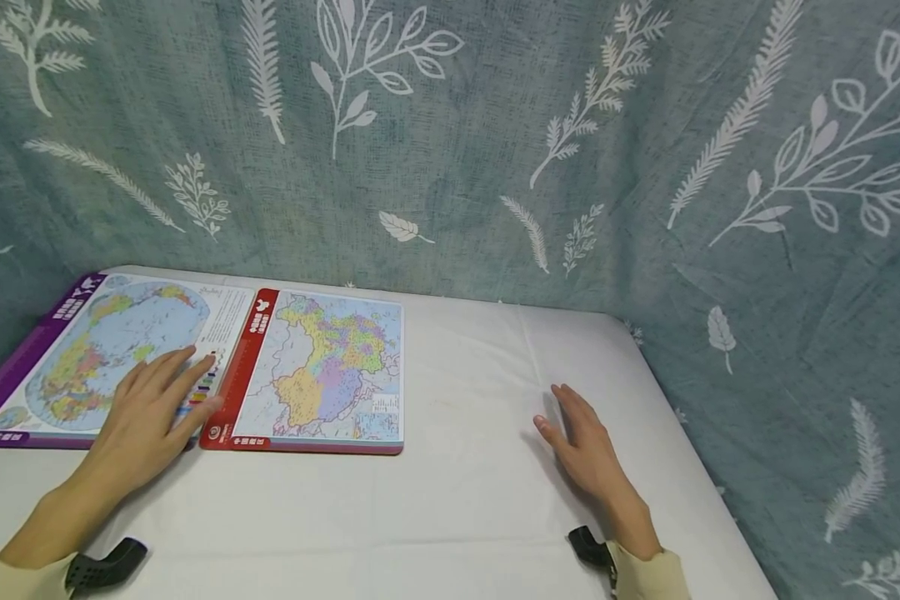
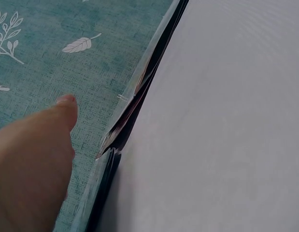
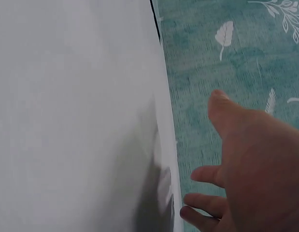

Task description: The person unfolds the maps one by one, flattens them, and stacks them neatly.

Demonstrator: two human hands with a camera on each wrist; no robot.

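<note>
Left hand [image 1: 146,408] out over the flat purple-bordered world map [image 1: 112,350], fingers loosely spread, gripping nothing; whether the fingertips press or hover, I can't quite tell. Just beside it lies the flat red-bordered map [image 1: 330,367], both on the left of my white-covered bench [image 1: 450,517]. Right hand [image 1: 585,450]: relaxed, holding nothing, well apart from both. Here's the danger: a sideways push from my left thumb could knock the red one askew, they sit so close, and that creased covering might ruck up under a sliding map.

World map [image 1: 112,342] left of China map [image 1: 330,371], perhaps touching.
</note>
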